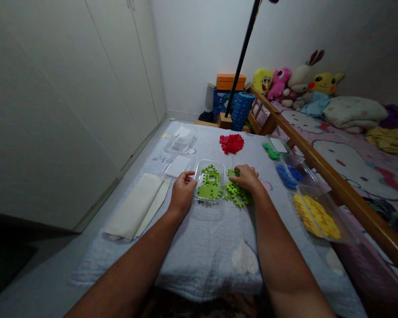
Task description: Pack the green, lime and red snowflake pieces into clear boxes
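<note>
A clear plastic container [199, 194] stands on the pale blue blanket [205, 247] and holds several lime-green puzzle-like pieces [209, 183]. My left hand [182, 191] grips the container's left rim with curled fingers. Just right of the container lies a loose heap of lime-green pieces [238, 194]. My right hand [246, 177] rests on top of that heap, fingers bent down over the pieces; what they pinch is hidden.
A red pile [231, 143] lies further back. Tubs with blue pieces [287, 174], yellow pieces [315, 216] and dark green pieces [271, 152] line the right side, beside a wooden bed rail [334, 181]. Empty clear tubs and lids [181, 143] and a folded cloth [135, 205] lie left.
</note>
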`<state>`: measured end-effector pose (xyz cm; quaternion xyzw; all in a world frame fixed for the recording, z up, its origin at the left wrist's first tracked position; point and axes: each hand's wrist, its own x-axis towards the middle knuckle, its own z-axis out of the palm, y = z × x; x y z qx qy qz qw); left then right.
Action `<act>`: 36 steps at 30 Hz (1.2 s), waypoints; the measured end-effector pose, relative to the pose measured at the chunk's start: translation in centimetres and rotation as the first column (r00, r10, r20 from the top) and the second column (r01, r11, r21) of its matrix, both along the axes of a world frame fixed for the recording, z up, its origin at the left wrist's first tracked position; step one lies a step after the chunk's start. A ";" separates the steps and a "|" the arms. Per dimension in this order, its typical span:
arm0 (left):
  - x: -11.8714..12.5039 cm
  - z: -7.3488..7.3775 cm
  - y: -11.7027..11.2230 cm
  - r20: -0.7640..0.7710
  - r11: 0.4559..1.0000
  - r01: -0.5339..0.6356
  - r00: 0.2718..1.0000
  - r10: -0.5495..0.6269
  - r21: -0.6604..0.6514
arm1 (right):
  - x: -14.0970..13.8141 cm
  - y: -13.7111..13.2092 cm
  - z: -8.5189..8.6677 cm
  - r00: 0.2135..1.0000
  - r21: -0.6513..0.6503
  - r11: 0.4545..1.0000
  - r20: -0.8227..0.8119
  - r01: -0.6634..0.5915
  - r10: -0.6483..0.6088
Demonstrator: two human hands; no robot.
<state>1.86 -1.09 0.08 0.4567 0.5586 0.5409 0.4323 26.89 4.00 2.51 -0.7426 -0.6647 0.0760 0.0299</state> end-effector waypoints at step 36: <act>-0.1 -0.2 0.1 0.032 1.000 0.027 0.999 -0.026 -0.009 | -7.9 -1.8 2.5 0.935 0.267 0.908 -0.060 -0.321 0.349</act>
